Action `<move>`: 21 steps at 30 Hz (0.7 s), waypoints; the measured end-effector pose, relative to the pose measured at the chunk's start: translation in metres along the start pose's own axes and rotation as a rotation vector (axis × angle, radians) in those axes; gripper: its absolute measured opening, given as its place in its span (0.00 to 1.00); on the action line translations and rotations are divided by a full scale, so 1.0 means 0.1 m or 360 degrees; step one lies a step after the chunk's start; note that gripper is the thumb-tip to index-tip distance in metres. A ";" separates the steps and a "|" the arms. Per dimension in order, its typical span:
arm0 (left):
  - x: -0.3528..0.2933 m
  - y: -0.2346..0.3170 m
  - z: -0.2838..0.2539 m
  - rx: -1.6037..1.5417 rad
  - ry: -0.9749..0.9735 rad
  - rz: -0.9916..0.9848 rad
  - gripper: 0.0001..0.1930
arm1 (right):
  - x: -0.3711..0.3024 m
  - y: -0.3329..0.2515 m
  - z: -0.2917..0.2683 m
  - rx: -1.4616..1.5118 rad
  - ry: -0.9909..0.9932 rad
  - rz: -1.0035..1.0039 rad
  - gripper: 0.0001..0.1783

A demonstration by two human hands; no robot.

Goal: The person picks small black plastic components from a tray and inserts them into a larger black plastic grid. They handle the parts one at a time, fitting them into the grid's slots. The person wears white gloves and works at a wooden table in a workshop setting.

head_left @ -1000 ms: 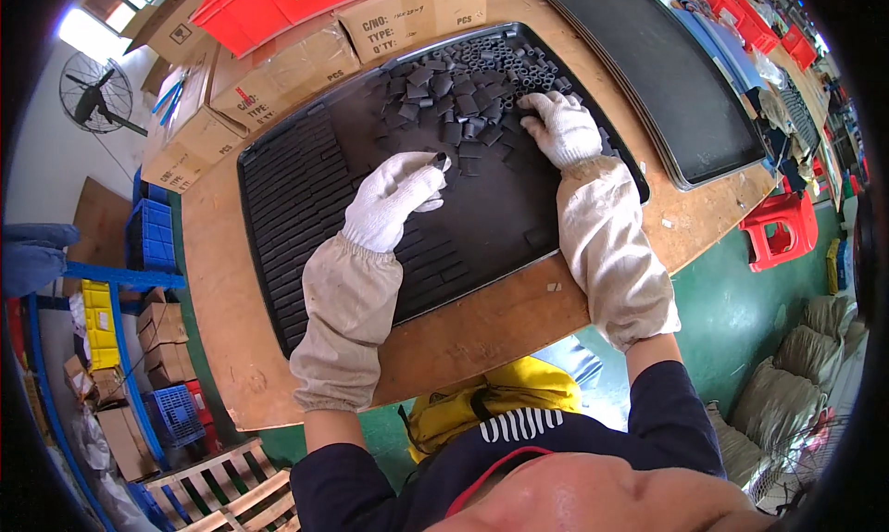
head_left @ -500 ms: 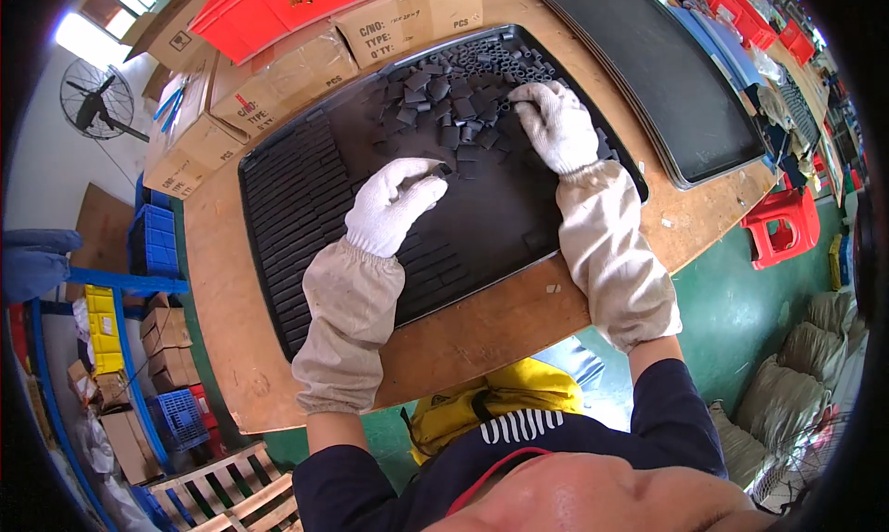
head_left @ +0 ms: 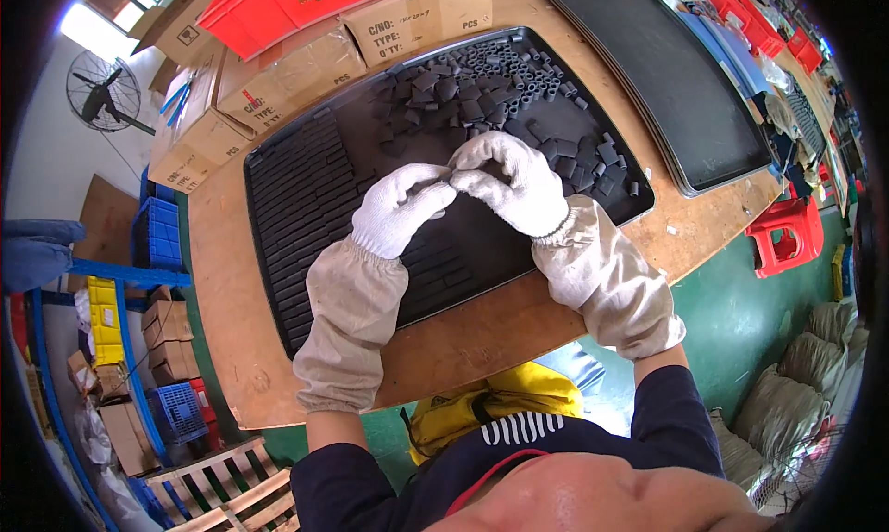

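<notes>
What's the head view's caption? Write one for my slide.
Gloved left hand and right hand meet above a black tray of loose dark pieces and tidy rows.

I'm not seeing clearly what the left hand (head_left: 396, 210) and right hand (head_left: 515, 187) are hiding between their fingertips. The top edge is cutting off the red bin (head_left: 287, 9).

In the tray (head_left: 495, 251), loose pieces (head_left: 472, 110) lie right of rows (head_left: 301, 199) (boxes (head_left: 289, 74) stand behind).

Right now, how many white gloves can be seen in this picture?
2: the left glove and the right glove, both above the black tray; I see no others.
</notes>
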State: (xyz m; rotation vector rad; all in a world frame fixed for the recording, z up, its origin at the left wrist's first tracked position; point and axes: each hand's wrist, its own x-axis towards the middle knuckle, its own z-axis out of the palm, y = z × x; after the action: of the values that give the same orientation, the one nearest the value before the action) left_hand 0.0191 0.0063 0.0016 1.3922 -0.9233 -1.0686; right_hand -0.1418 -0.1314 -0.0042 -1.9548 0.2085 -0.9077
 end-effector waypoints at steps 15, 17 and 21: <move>-0.01 0.00 -0.02 -0.0038 -0.0081 0.0022 0.16 | 0.04 0.03 0.04 -0.0051 -0.0058 -0.0270 0.12; -0.01 -0.01 -0.02 0.0036 -0.0005 0.0067 0.16 | 0.05 0.08 0.03 -0.0089 -0.0064 -0.0302 0.13; 0.04 0.06 -0.16 0.1009 0.0627 0.0606 0.14 | 0.04 0.13 0.02 -0.0303 0.0057 -0.0336 0.15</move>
State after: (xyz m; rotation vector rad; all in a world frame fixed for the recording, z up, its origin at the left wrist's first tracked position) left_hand 0.0362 0.0064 0.0073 1.7574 -1.2181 -0.1917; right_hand -0.1350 -0.1387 -0.0134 -2.1672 0.1137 -1.0940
